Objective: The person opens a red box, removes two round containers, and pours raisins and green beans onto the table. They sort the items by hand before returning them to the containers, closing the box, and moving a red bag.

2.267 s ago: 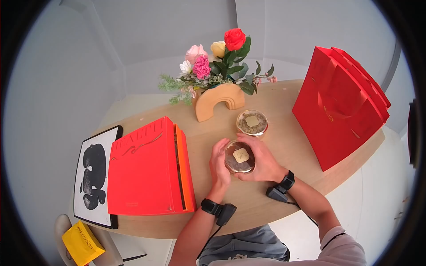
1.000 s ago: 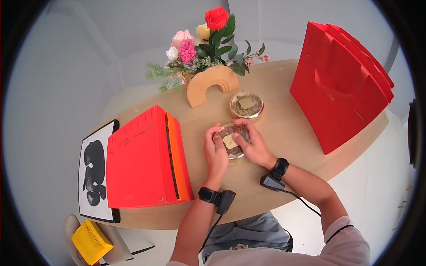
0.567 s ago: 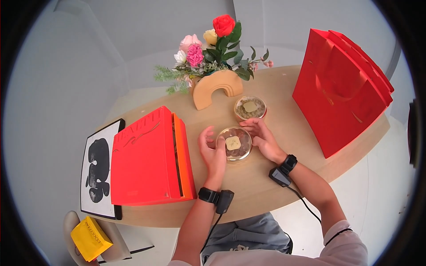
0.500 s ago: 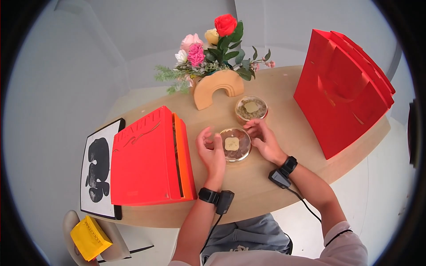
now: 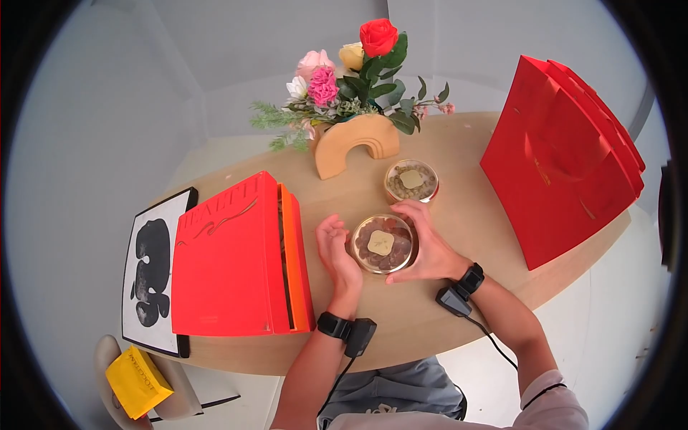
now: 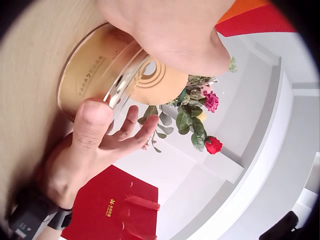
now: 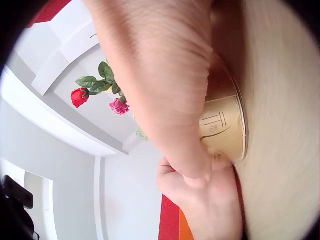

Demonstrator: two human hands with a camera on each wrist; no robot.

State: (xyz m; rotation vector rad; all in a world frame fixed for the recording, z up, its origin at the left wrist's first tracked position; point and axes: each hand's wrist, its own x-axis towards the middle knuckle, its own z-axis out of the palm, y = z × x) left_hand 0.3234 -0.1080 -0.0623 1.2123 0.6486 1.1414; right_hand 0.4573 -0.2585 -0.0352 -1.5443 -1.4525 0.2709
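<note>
A round jar with a clear lid, a pale square label and dark contents (image 5: pixel 368 259) stands on the table between the hands. The right hand (image 5: pixel 434 251) curls round its right side, thumb at the near edge and fingers at the far edge; in the left wrist view that thumb lies against the golden wall of the jar (image 6: pixel 90 75). At the jar's left side the left hand (image 5: pixel 340 256) is held with relaxed fingers, palm beside the wall. Behind, a second jar with greenish contents (image 5: pixel 423 188) stands close to the right fingertips.
A wooden arch vase with flowers (image 5: pixel 351 136) stands at the back. On the left lie a large red box (image 5: pixel 226 265) and a framed black-and-white picture (image 5: pixel 136 326). A tall red paper bag (image 5: pixel 552 179) stands at the right. A yellow pouch (image 5: pixel 136 390) rests on a chair.
The right hand, earlier held loosely beside the jar, now spreads round its right side. The left thumb has moved off the lid. The head view has shifted slightly.
</note>
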